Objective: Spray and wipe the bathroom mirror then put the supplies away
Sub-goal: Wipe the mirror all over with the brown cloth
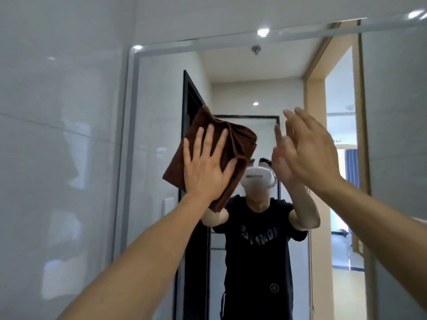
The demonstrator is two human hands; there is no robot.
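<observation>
Mirror [161,100]: flat glass in a pale grey frame with rounded upper corners; left frame edge runs down just left of the cloth, top edge well above both hands.
Wall [57,135]: glossy light tile to the left of the frame, with faint seams and soft glare.
Cloth [221,139]: brown, soft pile, folded into a rough rectangle with creases fanning from its upper corner; lies flat against the glass in the left half of the mirror, near the left frame edge but not touching it.
Left hand [205,165]: grip wide, fingers straight and spread, palm pressing the cloth to the glass; cloth shows above, right of and below the hand.
Right hand [309,153]: grip wide, fingers straight and together, holding nothing; raised at the glass, right of the cloth and apart from it. Contact with the glass cannot be told.
Open room: bare glass above both hands, below the forearms, and between the cloth and the right hand.
Reflection: person in a black T-shirt, dark door frame, wood-trimmed doorway at the right.
</observation>
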